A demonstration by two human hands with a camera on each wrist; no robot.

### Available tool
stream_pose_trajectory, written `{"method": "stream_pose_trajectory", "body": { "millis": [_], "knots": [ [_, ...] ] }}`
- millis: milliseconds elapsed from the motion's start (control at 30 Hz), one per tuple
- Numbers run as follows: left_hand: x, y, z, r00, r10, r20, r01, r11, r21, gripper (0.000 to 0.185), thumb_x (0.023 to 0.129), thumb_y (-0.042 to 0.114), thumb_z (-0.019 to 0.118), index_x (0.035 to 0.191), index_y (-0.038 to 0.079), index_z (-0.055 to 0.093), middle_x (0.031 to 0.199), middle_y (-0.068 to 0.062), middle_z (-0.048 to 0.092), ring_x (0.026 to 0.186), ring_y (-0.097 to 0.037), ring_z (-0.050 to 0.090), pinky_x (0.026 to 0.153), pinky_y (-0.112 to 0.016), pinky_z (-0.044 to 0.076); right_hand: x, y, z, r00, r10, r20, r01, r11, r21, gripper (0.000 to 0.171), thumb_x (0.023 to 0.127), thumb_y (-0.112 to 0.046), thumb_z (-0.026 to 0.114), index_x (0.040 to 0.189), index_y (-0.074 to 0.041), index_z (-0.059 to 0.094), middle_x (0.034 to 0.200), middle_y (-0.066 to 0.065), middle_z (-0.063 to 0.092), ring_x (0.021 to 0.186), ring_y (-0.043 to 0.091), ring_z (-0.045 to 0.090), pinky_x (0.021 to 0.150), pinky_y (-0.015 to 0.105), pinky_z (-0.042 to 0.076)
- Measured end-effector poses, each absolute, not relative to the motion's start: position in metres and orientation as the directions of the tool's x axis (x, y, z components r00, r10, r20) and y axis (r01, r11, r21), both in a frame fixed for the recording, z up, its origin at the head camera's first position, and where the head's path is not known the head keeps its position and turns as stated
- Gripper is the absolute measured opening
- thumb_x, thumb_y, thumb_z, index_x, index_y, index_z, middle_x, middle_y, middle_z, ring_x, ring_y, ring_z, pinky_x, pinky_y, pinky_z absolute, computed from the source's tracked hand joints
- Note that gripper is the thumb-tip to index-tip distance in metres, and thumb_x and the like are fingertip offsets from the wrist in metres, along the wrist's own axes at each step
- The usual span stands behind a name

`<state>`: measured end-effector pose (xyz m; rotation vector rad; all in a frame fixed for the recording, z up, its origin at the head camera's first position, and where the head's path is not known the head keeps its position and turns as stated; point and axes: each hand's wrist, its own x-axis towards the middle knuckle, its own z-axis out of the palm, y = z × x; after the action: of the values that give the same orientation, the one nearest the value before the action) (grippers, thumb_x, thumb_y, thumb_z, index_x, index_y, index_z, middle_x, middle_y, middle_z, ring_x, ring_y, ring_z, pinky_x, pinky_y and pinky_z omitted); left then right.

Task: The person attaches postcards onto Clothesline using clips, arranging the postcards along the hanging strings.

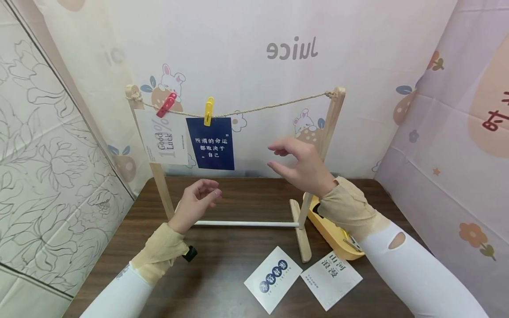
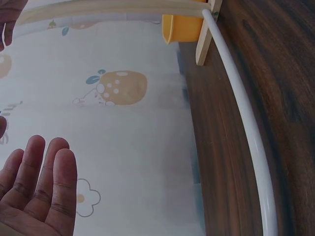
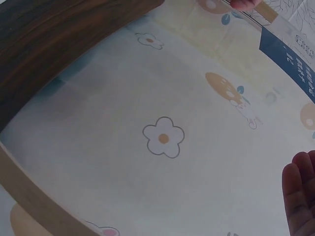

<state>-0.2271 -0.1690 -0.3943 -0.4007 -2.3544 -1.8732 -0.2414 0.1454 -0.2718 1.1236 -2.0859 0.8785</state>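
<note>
A white "Good Luck" card (image 1: 163,141) hangs from the twine (image 1: 270,107) by a red clothespin (image 1: 166,104). Beside it a navy card (image 1: 210,145) with white characters hangs under a yellow clothespin (image 1: 208,111). My left hand (image 1: 199,198) is held in the air below the navy card, fingers loosely bent and holding nothing. To the right of that card my right hand (image 1: 300,161) is raised near the wooden post, thumb and fingers apart with nothing between them. In the left wrist view the left fingers (image 2: 64,182) look relaxed.
The wooden frame's white bottom bar (image 1: 246,224) runs just above the brown table (image 1: 222,265). Two cards lie at the front right, one with blue circles (image 1: 273,279), one with dark characters (image 1: 332,280). A yellow bin (image 1: 338,240) stands behind the right forearm.
</note>
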Motion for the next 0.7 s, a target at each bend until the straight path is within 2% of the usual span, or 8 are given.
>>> {"method": "stream_pose_trajectory", "body": {
  "millis": [100, 233, 467, 633, 700],
  "knots": [
    [-0.225, -0.167, -0.397, -0.956, 0.151, 0.252, 0.280, 0.209, 0.937, 0.028, 0.106, 0.011, 0.069, 0.128, -0.005, 0.066, 0.116, -0.027, 0.074, 0.091, -0.005, 0.073, 0.081, -0.036, 0.066, -0.240, 0.149, -0.278, -0.463, -0.458, 0.759, -0.866, 0.417, -0.276, 0.032, 0.086, 0.006, 0.086, 0.116, 0.005, 0.075, 0.112, 0.019, 0.079, 0.097, 0.031, 0.075, 0.091, 0.043, 0.063],
    [-0.221, -0.163, -0.400, -0.955, 0.165, 0.248, 0.280, 0.214, 0.936, 0.027, 0.105, 0.011, 0.070, 0.127, -0.005, 0.066, 0.116, -0.028, 0.073, 0.090, -0.007, 0.072, 0.080, -0.034, 0.065, -0.238, 0.153, -0.284, -0.474, -0.458, 0.752, -0.861, 0.420, -0.286, 0.034, 0.086, 0.005, 0.087, 0.117, 0.005, 0.075, 0.113, 0.018, 0.079, 0.097, 0.030, 0.075, 0.090, 0.043, 0.064],
    [-0.215, -0.156, -0.405, -0.941, 0.213, 0.264, 0.309, 0.217, 0.926, 0.027, 0.104, 0.010, 0.072, 0.125, -0.006, 0.066, 0.109, -0.023, 0.074, 0.089, -0.015, 0.071, 0.078, -0.030, 0.063, -0.237, 0.159, -0.297, -0.510, -0.451, 0.732, -0.843, 0.429, -0.324, 0.035, 0.086, 0.006, 0.087, 0.118, 0.002, 0.074, 0.113, 0.015, 0.079, 0.095, 0.027, 0.075, 0.088, 0.042, 0.065],
    [-0.212, -0.148, -0.409, -0.929, 0.235, 0.287, 0.344, 0.254, 0.904, 0.026, 0.102, 0.009, 0.073, 0.122, -0.005, 0.068, 0.106, -0.020, 0.075, 0.092, -0.014, 0.068, 0.079, -0.024, 0.056, -0.236, 0.164, -0.306, -0.516, -0.442, 0.733, -0.838, 0.437, -0.327, 0.034, 0.085, 0.007, 0.087, 0.116, 0.001, 0.075, 0.109, 0.014, 0.079, 0.091, 0.024, 0.075, 0.083, 0.044, 0.066],
    [-0.211, -0.145, -0.411, -0.930, 0.240, 0.279, 0.341, 0.277, 0.898, 0.024, 0.102, 0.010, 0.074, 0.122, -0.003, 0.069, 0.106, -0.018, 0.075, 0.094, -0.014, 0.067, 0.080, -0.025, 0.055, -0.236, 0.165, -0.309, -0.521, -0.438, 0.732, -0.835, 0.439, -0.332, 0.034, 0.084, 0.007, 0.088, 0.116, 0.001, 0.075, 0.109, 0.014, 0.080, 0.090, 0.024, 0.075, 0.082, 0.043, 0.067]
  ]
}}
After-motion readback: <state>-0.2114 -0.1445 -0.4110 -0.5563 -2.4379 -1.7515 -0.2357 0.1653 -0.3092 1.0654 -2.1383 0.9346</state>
